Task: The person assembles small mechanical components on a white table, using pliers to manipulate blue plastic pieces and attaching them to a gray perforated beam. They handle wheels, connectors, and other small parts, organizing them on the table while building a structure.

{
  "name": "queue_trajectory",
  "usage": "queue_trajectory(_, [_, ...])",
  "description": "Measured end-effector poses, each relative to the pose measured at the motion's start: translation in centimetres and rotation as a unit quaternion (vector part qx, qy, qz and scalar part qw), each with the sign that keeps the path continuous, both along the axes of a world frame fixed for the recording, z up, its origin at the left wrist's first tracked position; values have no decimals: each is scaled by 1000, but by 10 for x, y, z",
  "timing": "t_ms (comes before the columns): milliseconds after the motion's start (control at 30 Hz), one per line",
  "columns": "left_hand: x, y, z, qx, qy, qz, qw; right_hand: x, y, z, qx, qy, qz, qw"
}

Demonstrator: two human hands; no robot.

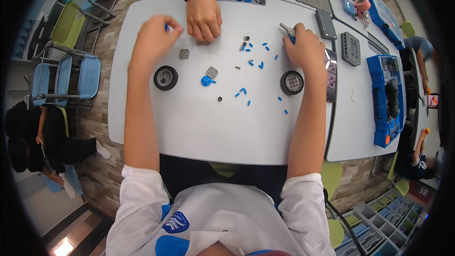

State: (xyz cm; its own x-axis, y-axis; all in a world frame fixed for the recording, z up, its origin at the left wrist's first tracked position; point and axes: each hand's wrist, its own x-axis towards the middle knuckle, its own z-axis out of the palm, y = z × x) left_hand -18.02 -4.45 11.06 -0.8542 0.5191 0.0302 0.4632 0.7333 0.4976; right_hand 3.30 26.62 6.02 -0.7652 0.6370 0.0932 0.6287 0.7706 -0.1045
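Far left, the left hand (157, 35) pinches a small blue piece (167, 27); far right, the right hand (304, 50) grips a grey-and-blue part (287, 31). Blue connector pegs (261, 66) lie between, seemingly spread for picking.

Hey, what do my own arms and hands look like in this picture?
Your short white fabric left sleeve and matching right sleeve leave both forearms bare. Your left hand and right hand wear no gloves, and no watch or bracelet shows.

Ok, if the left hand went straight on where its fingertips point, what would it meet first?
Probably the other person's hand, just to the right of the left hand; relative height is unclear from this view, so it might pass above or below.
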Motion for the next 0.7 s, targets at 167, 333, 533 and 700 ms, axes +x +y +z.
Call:
queue_trajectory(167, [93, -5, 0, 81, -49, -89, 992, -7, 6, 6, -9, 40, 28, 999])
queue_trajectory(333, [106, 19, -9, 90, 1, -135, 987, 26, -27, 28, -101, 156, 158, 970])
queue_trajectory(533, [100, 33, -15, 10, -4, -118, 993, 30, -56, 24, -210, 142, 157, 955])
queue_trajectory(700, [96, 24, -19, 54, 0, -136, 989, 16, -49, 13, -208, 177, 180, 945])
